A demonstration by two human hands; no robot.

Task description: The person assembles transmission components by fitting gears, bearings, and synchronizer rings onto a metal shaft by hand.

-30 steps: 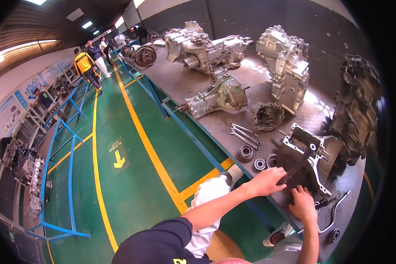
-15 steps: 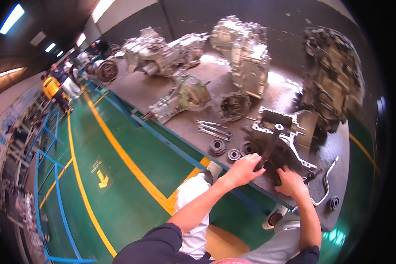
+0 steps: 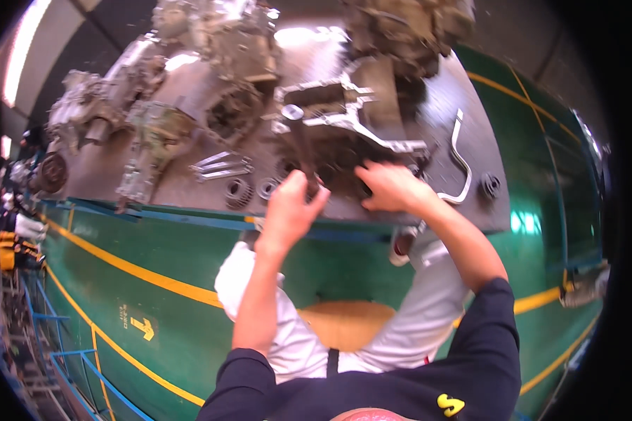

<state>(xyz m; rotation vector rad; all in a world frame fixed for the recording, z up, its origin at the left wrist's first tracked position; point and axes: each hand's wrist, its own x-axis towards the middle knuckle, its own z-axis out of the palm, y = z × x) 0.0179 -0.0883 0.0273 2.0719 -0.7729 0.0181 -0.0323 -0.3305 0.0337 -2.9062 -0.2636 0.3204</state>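
Housing (image 3: 338,123) now farther left in view, rod (image 3: 302,144) still in left hand (image 3: 288,212)

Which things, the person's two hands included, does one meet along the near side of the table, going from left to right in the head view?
Rusty round drum, green-stained gearbox housing, toothed gear, left hand, right hand, bent silvery pipe, dark gear-like ring.
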